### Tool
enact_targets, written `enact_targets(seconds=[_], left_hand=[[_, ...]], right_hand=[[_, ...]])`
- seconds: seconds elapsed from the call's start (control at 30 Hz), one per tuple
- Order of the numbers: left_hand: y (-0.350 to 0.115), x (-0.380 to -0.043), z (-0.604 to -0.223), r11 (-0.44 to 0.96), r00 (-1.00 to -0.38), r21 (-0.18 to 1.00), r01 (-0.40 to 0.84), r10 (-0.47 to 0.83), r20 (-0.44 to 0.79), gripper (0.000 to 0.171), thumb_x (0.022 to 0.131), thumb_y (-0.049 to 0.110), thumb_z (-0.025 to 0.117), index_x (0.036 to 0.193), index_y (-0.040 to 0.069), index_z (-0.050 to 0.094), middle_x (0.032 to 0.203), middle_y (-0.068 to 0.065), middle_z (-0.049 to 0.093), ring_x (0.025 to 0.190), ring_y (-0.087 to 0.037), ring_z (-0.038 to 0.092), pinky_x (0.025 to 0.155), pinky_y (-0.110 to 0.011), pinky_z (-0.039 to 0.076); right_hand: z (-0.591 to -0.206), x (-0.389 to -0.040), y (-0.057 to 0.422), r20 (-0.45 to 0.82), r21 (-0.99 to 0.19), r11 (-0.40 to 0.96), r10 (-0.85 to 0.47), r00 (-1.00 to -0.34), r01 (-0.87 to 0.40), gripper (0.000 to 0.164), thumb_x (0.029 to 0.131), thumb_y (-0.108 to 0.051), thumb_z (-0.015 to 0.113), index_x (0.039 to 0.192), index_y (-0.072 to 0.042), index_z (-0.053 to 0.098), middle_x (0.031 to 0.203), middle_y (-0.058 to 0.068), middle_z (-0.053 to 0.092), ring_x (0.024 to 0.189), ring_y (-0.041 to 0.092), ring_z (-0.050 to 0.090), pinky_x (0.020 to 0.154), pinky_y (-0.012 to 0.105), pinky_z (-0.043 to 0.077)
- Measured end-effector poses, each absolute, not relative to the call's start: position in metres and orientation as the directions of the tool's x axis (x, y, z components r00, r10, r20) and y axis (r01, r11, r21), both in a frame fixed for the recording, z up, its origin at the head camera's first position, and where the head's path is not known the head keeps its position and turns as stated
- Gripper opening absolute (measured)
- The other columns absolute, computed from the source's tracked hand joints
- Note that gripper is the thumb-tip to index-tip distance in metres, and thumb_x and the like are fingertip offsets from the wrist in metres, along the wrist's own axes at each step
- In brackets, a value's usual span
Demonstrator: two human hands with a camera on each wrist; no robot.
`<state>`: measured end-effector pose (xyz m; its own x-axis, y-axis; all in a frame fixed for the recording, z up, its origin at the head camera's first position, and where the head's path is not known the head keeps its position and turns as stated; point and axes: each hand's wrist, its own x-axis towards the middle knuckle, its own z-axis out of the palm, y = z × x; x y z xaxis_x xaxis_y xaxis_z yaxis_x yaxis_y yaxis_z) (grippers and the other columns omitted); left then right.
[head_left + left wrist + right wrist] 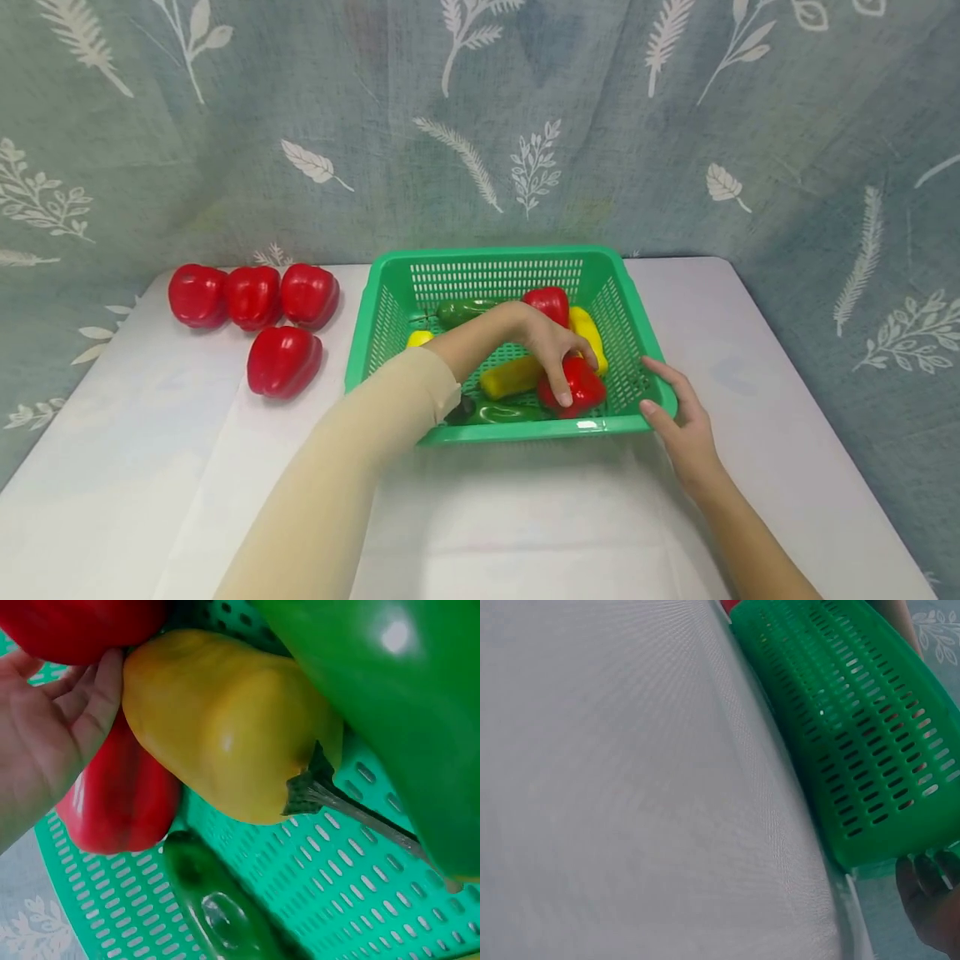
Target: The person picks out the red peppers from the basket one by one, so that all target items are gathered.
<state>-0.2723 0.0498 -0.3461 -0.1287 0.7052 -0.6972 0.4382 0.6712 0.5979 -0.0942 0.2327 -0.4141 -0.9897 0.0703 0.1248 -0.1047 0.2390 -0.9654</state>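
My left hand, at the end of a cream sleeve, reaches into the green basket and grips a red bell pepper near the front right corner. In the left wrist view the held pepper is at the upper left, fingers against its underside. Beside it lie a yellow pepper with a dark stem, another red pepper and a long green pepper. My right hand holds the basket's front right corner, thumb and a finger over the rim; its fingertips show in the right wrist view.
Several red bell peppers are grouped on the white table left of the basket. Inside the basket are a yellow vegetable by the right wall and a green one at the back. A leaf-patterned cloth hangs behind.
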Motion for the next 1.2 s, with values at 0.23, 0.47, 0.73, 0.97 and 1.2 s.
enact_targets(seconds=[0.23, 0.47, 0.73, 0.97, 1.2], left_hand=[[0.046, -0.273, -0.338, 0.684, -0.159, 0.597, 0.420, 0.703, -0.693, 0.077, 0.070, 0.032, 0.081, 0.134, 0.025, 0.038, 0.130, 0.000, 0.040, 0.121, -0.018, 0.035, 0.084, -0.032, 0.054], [0.035, -0.279, -0.332, 0.673, -0.205, 0.636, 0.377, 0.731, -0.651, 0.076, 0.068, 0.033, 0.082, 0.131, 0.028, 0.040, 0.129, 0.002, 0.043, 0.121, -0.017, 0.038, 0.086, -0.034, 0.053], [0.015, -0.283, -0.320, 0.657, -0.249, 0.705, 0.268, 0.754, -0.608, 0.078, 0.069, 0.029, 0.081, 0.135, 0.021, 0.039, 0.130, -0.002, 0.044, 0.122, -0.021, 0.040, 0.089, -0.038, 0.052], [-0.003, -0.288, -0.310, 0.609, -0.290, 0.760, 0.228, 0.788, -0.544, 0.077, 0.073, 0.025, 0.076, 0.138, 0.016, 0.037, 0.131, -0.004, 0.047, 0.120, -0.022, 0.044, 0.089, -0.035, 0.052], [-0.024, -0.290, -0.295, 0.558, -0.343, 0.808, 0.190, 0.808, -0.479, 0.075, 0.073, 0.019, 0.074, 0.139, 0.018, 0.038, 0.133, -0.005, 0.047, 0.121, -0.024, 0.045, 0.089, -0.037, 0.052]], right_hand=[[-0.414, -0.095, 0.232, 0.139, -0.967, 0.225, 0.064, -0.988, -0.121, 0.048, 0.096, -0.008, 0.047, 0.143, -0.013, 0.037, 0.144, -0.010, 0.032, 0.128, 0.004, 0.028, 0.095, 0.006, 0.034], [-0.416, -0.095, 0.231, 0.130, -0.974, 0.192, 0.060, -0.990, -0.116, 0.049, 0.097, -0.008, 0.047, 0.144, -0.013, 0.036, 0.145, -0.008, 0.030, 0.126, 0.005, 0.030, 0.093, 0.006, 0.037], [-0.408, -0.092, 0.230, 0.081, -0.960, 0.275, 0.100, -0.992, -0.051, 0.044, 0.098, -0.013, 0.048, 0.141, -0.015, 0.040, 0.151, 0.010, 0.028, 0.114, 0.005, 0.041, 0.084, 0.007, 0.043], [-0.407, -0.092, 0.230, 0.085, -0.975, 0.213, 0.111, -0.990, -0.060, 0.044, 0.097, -0.010, 0.049, 0.141, -0.013, 0.042, 0.150, 0.015, 0.028, 0.113, 0.004, 0.044, 0.083, 0.008, 0.045], [-0.409, -0.092, 0.230, 0.086, -0.982, 0.175, 0.107, -0.991, -0.066, 0.045, 0.097, -0.010, 0.050, 0.141, -0.014, 0.043, 0.151, 0.016, 0.026, 0.114, 0.005, 0.043, 0.084, 0.009, 0.046]])
